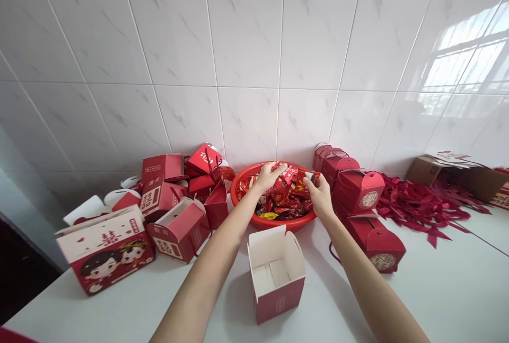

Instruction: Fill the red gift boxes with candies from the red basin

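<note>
1. Pinching a small dark-and-white packet (313, 177) between thumb and fingers, the right hand (323, 197) is at the right rim of a red plastic basket (284, 224).
2. The left hand (270, 176), fingers bent, is over the basket's left side at the wrapped sweets (283, 194); whether it grips one, I cannot tell.
3. The sweets, mostly red-wrapped, lie heaped inside the basket, against the tiled wall (248, 41).
4. Between the forearms, an open-topped gift box (277, 300) stands upright on the white table (445, 295), nearer than the basket.
5. Left are more boxes, one printed with cartoon figures (107, 253); right, closed red boxes (384, 245) beside heaped red ribbons (415, 208).
</note>
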Available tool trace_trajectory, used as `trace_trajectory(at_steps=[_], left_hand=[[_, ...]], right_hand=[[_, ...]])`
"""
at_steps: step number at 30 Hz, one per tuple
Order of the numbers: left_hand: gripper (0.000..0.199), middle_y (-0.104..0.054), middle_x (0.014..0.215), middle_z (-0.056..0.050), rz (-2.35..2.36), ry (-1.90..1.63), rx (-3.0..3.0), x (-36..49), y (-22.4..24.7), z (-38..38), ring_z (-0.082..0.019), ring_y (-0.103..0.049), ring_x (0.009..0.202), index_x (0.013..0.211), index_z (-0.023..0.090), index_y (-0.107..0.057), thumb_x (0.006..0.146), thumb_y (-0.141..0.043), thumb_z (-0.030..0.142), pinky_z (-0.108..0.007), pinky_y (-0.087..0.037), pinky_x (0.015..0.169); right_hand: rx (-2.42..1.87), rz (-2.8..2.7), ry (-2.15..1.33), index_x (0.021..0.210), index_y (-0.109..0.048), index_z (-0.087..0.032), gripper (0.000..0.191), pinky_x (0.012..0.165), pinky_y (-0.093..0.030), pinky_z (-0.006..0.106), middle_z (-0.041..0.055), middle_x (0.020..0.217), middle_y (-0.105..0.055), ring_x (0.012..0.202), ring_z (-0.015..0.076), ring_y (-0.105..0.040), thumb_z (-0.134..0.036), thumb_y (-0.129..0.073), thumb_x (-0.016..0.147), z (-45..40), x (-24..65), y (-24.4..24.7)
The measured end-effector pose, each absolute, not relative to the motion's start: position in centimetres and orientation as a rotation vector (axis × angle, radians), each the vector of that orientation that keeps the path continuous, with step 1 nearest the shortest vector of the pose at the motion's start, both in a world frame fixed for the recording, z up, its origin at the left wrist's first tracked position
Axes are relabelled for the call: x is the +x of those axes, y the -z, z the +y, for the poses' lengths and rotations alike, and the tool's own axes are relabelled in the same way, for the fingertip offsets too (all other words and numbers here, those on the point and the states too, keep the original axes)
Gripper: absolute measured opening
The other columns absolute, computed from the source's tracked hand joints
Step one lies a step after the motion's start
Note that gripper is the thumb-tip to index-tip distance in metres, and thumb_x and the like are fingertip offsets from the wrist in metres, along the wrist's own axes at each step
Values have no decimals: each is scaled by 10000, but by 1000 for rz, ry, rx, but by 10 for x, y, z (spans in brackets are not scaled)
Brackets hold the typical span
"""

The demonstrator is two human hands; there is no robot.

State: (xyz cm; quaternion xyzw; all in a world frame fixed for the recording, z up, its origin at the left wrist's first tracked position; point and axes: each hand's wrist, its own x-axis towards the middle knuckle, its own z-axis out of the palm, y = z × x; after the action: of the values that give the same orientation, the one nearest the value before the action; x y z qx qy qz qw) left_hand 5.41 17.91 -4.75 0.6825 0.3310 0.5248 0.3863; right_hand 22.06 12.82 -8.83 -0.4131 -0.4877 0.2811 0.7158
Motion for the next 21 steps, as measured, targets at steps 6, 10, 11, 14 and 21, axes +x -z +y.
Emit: trace_trajectory(at_steps=[6, 10, 11, 14, 21], left_hand=[[501, -570, 673, 14, 807, -1299, 1732, 54, 43, 176, -151, -539, 704, 741, 180, -570, 750, -671, 670, -278, -451, 706], [417, -615, 732, -11, 1062, -1353, 1816, 51, 46, 180, -174, -577, 728, 771, 182, -565, 802, -661, 587, -285, -463, 702], [372, -642, 775, -27, 1184, -1393, 1804, 50, 48, 181, -185, -598, 762, 821, 179, -586, 822, -657, 544, -291, -469, 722], [293, -702, 965, -76, 1374, -1403, 1782, 47, 50, 183, -204, -646, 883, 1046, 174, -621, 840, -646, 381, -294, -489, 773], [169, -735, 841, -17, 1111, -407, 2182, 43, 51, 178, -191, -656, 784, 823, 196, -741, 675, -661, 204, -266, -498, 717]], right_hand=[[-955, -1114, -610, 833, -592, -223, 248, 781, -471, 365, 10, 832, -668, 789, 215, -585, -398, -686, 685, 128, 220, 88], [-975, -1051, -563, 835, -587, -220, 242, 764, -463, 358, 3, 799, -655, 765, 208, -575, -397, -669, 691, 130, 221, 90], [-978, -1034, -547, 830, -580, -221, 234, 760, -461, 355, -1, 791, -651, 754, 204, -571, -391, -665, 692, 130, 221, 90], [-982, -1009, -534, 817, -564, -223, 221, 748, -459, 346, -13, 771, -636, 727, 191, -556, -373, -660, 686, 130, 221, 91], [-977, -1026, -553, 825, -568, -218, 221, 745, -449, 335, -26, 762, -619, 718, 179, -537, -360, -660, 684, 127, 221, 90]])
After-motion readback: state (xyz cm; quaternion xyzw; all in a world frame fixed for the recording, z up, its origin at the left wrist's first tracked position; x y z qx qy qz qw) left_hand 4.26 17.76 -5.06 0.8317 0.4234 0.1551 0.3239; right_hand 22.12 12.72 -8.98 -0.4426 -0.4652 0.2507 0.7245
